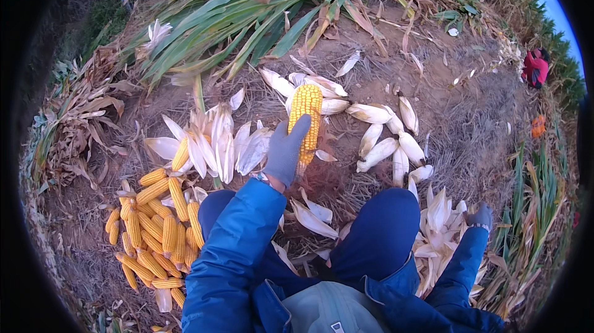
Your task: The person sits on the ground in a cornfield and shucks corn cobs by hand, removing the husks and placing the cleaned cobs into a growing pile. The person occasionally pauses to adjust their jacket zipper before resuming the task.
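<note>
My left hand [288, 150], in a grey glove, is closed around a bare yellow ear of corn [306, 105] and holds it up in front of my knees. More yellow kernels show below the fingers. My right hand [479, 215], also gloved, is out to the far right beside a heap of pale husks [438, 221]; its fingers are too small and dark to make out. A pile of bare yellow ears [162, 231] lies on the ground to my left. Several ears still in their husks [378, 149] lie on the soil ahead and to the right.
Peeled husks [216, 138] lie behind the yellow pile. Long green stalks and leaves [247, 14] cover the far ground, and more leafy stalks [526, 228] run along the right. A person in red [535, 68] is at the far right, near an orange thing [538, 125].
</note>
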The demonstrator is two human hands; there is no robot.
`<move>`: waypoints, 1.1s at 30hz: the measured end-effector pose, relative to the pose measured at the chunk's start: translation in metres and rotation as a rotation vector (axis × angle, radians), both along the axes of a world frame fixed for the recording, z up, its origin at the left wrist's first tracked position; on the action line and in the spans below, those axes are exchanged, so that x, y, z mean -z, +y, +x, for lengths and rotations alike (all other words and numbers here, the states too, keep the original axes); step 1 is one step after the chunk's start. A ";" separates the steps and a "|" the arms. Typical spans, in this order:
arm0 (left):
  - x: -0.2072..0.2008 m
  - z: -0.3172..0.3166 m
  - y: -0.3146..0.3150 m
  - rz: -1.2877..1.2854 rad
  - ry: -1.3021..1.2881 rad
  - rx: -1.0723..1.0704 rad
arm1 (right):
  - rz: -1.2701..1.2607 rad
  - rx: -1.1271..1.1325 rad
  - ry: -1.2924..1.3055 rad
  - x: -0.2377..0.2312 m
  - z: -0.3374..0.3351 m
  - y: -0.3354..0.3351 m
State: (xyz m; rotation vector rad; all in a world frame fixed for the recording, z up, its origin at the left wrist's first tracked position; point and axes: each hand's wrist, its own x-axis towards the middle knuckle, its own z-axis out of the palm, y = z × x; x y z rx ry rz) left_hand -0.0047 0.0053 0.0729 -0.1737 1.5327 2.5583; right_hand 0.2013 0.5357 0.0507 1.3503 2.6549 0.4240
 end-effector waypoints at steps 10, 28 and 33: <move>0.019 -0.008 0.004 -0.157 0.100 -0.053 | -0.843 -1.133 0.554 -0.019 -0.218 -0.256; 0.016 -0.007 0.011 0.433 -0.235 0.067 | -1.105 -0.456 1.194 0.022 -0.278 -0.263; 0.017 -0.011 0.012 0.237 -0.095 0.116 | -1.151 -0.703 1.181 0.014 -0.265 -0.277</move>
